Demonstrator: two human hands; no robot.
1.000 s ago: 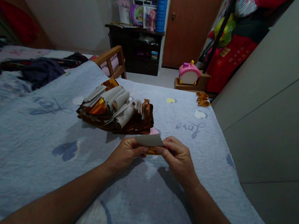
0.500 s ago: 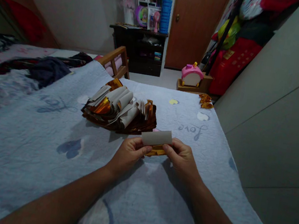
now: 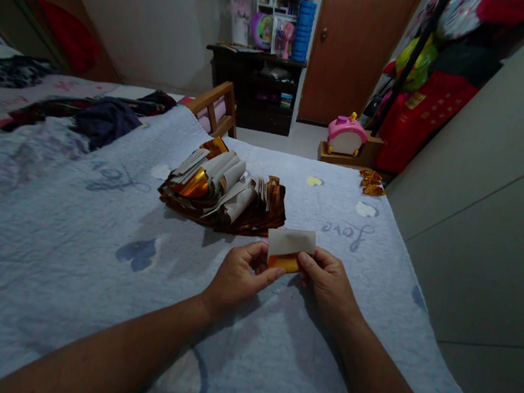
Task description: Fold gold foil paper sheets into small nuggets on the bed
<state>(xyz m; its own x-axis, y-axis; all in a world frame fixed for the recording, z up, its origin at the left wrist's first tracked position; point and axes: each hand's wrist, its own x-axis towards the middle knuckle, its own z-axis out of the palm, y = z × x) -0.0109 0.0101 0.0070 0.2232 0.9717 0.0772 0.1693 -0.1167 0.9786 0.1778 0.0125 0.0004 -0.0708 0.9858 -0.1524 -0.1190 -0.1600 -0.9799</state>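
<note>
A sheet of gold foil paper (image 3: pixel 290 242), pale on its back, is held between my two hands above the bed. Its upper part shows the pale side, and a gold strip runs along the lower edge. My left hand (image 3: pixel 245 272) is closed on the lower left end, thumb along the bottom edge. On the right end, my right hand (image 3: pixel 328 280) pinches the sheet with its thumb on the front; the fingers behind are partly hidden. Just beyond my left hand lies a large stack of gold foil papers (image 3: pixel 228 195), many curled with pale backs up.
Several folded gold pieces (image 3: pixel 372 183) lie at the far right corner of the blue quilt (image 3: pixel 167 313). Dark clothes (image 3: pixel 107 119) are heaped at left. A pale cabinet (image 3: pixel 498 210) stands along the right, and a pink toy (image 3: pixel 346 135) sits beyond the far edge.
The view has shifted slightly left. The sheet's pale part now stands flatter and taller, and my left thumb has slid along the lower edge toward the middle.
</note>
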